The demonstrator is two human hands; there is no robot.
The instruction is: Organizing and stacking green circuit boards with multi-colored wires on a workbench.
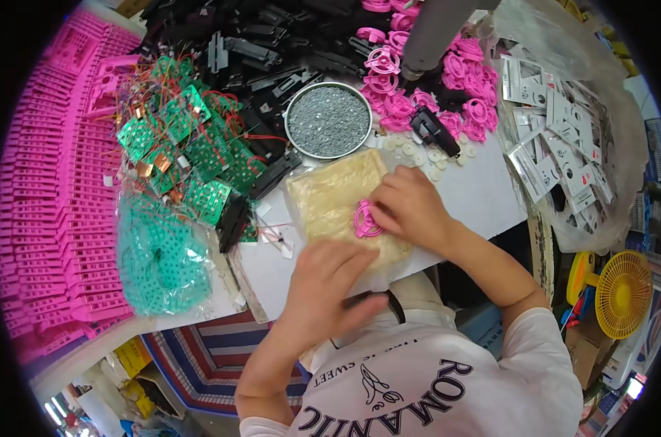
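My right hand (410, 207) is closed at the edge of a pink plastic ring part (365, 220), its fingertips gripping the right side. The ring part sits over a yellowish, plastic-wrapped pad (332, 187) on the white table. Near the pad's front edge my left hand (329, 288) hovers, slightly blurred, with thumb and fingers apart and nothing visible in it. Just beyond the pad stands a round metal dish (329, 120) full of tiny grey metal pieces. Small off-white round discs (437, 155) and a black plastic part (434, 132) lie beyond my right hand.
Green circuit boards with wires (188, 116) and a bag of teal perforated parts (163, 255) lie left, beside stacked pink panels (68, 182). Black housings (272, 44) and pink ring parts (476, 80) fill the back, under a grey post (441, 33). A bag of printed cards (556, 131) is right.
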